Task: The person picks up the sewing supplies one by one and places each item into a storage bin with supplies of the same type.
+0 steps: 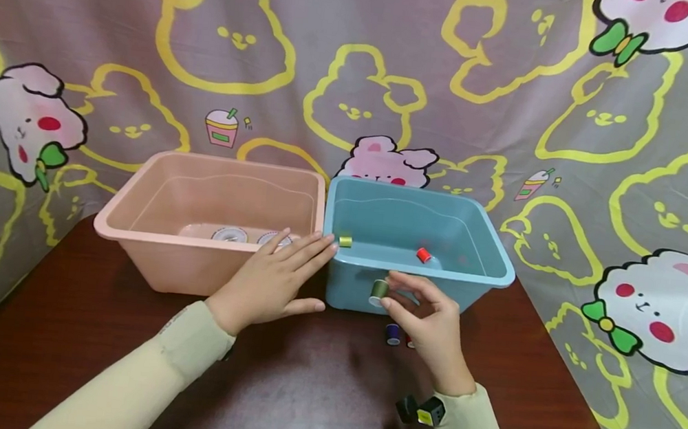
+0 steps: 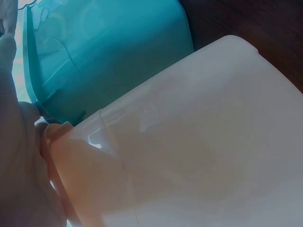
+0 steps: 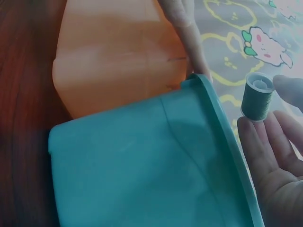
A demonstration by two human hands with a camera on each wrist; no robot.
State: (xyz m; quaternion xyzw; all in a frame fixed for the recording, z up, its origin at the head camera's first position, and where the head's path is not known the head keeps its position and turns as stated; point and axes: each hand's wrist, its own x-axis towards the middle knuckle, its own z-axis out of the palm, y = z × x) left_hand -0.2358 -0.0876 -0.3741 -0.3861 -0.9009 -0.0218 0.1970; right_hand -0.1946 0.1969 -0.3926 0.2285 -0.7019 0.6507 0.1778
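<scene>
My right hand (image 1: 433, 323) pinches a dark green spool of thread (image 1: 379, 292) between thumb and fingers, in front of the blue tub's near rim. In the right wrist view the green spool (image 3: 256, 97) is held near its ends, beside the tub's rim. My left hand (image 1: 275, 280) lies with straight fingers over the rims where the pink tub (image 1: 174, 264) and the blue tub (image 1: 343, 287) meet. Inside the blue tub are a yellow-green spool (image 1: 345, 241) and a red spool (image 1: 424, 255).
A purple-blue spool (image 1: 393, 334) stands on the brown table (image 1: 296, 389), with a red spool (image 1: 410, 342) partly hidden behind my right hand. Two white round items (image 1: 230, 234) lie in the pink tub. A patterned curtain (image 1: 312, 32) hangs behind the tubs.
</scene>
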